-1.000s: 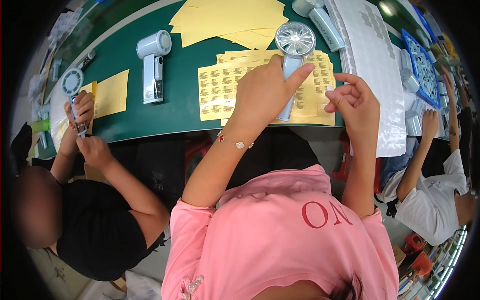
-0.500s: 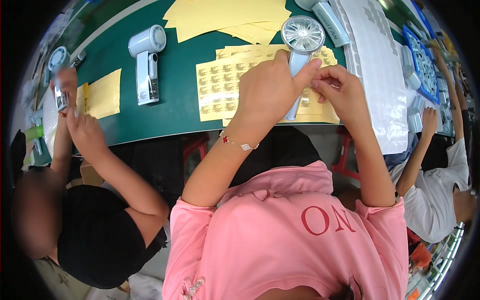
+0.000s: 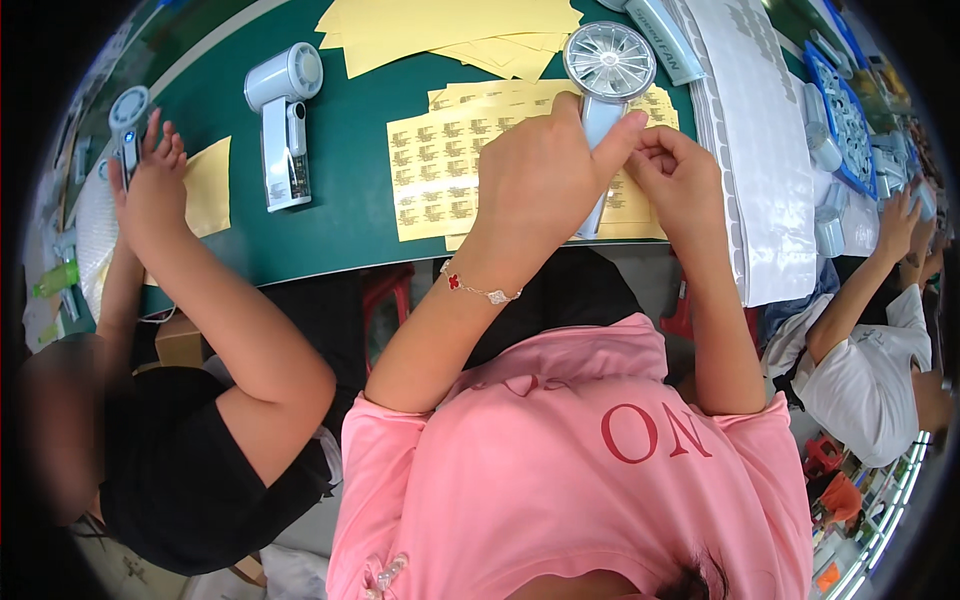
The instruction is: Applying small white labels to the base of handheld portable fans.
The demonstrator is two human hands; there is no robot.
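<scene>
Two bare hands meet over several yellow label sheets on a green table. One pale blue fan is held above the label sheets, its round clear head by their far edge and its handle slanting down over them toward their near edge. The left hand is wrapped round the handle, thumb along its side; one bracelet circles that wrist. The right hand is just beside the handle, at the right part of the label sheets, fingers curled and thumb near the fingertips; whether it pinches anything cannot be told.

Two more fans are on the table: a second fan left of the label sheets, apart from them, and a third fan beyond their far right corner, partly cut off. Several plain yellow sheets lie beyond the label sheets. One white stack is to their right, and one blue tray farther right. One co-worker in black sits well to their left, near a fourth fan.
</scene>
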